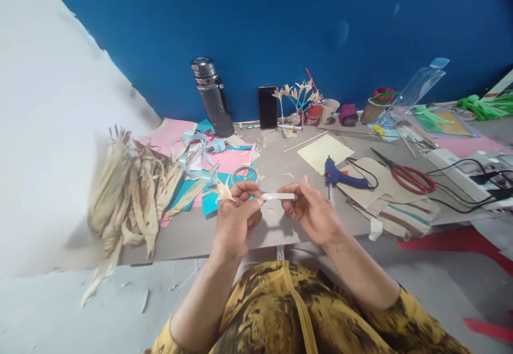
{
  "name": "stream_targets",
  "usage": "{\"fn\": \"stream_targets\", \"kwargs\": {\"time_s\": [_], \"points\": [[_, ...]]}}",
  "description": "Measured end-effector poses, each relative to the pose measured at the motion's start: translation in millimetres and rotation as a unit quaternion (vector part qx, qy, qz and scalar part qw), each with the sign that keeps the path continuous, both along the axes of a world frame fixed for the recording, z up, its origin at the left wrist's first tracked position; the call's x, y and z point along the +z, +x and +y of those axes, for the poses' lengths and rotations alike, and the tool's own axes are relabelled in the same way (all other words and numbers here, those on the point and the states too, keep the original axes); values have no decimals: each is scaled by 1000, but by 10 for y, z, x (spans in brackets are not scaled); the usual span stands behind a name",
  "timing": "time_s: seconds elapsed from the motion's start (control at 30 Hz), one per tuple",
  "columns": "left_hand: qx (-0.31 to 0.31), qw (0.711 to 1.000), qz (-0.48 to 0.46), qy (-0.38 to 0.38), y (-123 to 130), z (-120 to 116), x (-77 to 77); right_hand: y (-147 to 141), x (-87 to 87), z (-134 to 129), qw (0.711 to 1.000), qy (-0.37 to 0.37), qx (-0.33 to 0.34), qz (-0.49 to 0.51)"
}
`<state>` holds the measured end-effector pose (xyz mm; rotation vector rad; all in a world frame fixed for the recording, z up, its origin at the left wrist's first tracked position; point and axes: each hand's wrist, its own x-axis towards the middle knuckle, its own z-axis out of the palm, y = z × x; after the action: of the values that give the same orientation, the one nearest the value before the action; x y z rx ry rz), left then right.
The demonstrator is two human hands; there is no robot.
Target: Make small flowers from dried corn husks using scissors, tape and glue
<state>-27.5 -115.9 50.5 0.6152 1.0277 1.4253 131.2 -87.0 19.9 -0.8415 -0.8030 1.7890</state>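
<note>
Remote feed, I log: left hand (236,223), fingers closed, pinches white strip (285,196) beside pale flower (223,191); right hand (312,212) likewise, strip's other end.

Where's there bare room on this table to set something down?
The front edge of the table looks bare between the corn husks and your left hand. A smaller patch, with scraps, lies in front of the phone, left of the pale yellow sheet. It's crowded at right, around the glue gun, scissors and power strip.

Left grip (236,219) and right grip (315,212) close together, fingers (245,187) curled, bare forearms (363,271) converging
</note>
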Motion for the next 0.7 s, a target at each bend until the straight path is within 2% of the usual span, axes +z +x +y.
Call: {"fn": "stream_targets", "kwargs": {"time_s": [0.17,0.23,0.27,0.3,0.33,0.4,0.47,0.5,0.57,0.7], "points": [[23,1000,0,7,9,15,-36,46,-129,-49,999,36,-10,-5],[34,999,9,13,22,16,-62,67,-187,-91,994,82,-33,-61],[39,999,14,16,28,15,-78,81,-204,-116,985,117,-69,-105],[42,999,21,18,35,14,-96,98,-209,-142,966,164,-122,-158],[44,998,31,19,41,12,-114,115,-199,-169,933,224,-182,-214],[55,996,73,19,58,3,-144,138,-140,-223,833,364,-279,-310],[72,988,136,17,86,-10,-153,126,-49,-268,736,483,-299,-369],[82,983,164,17,104,-17,-147,104,-3,-285,705,519,-284,-392],[100,975,197,16,143,-32,-119,37,66,-304,672,545,-245,-437],[123,970,208,22,192,-63,-47,-85,93,-295,653,538,-212,-489]]}}
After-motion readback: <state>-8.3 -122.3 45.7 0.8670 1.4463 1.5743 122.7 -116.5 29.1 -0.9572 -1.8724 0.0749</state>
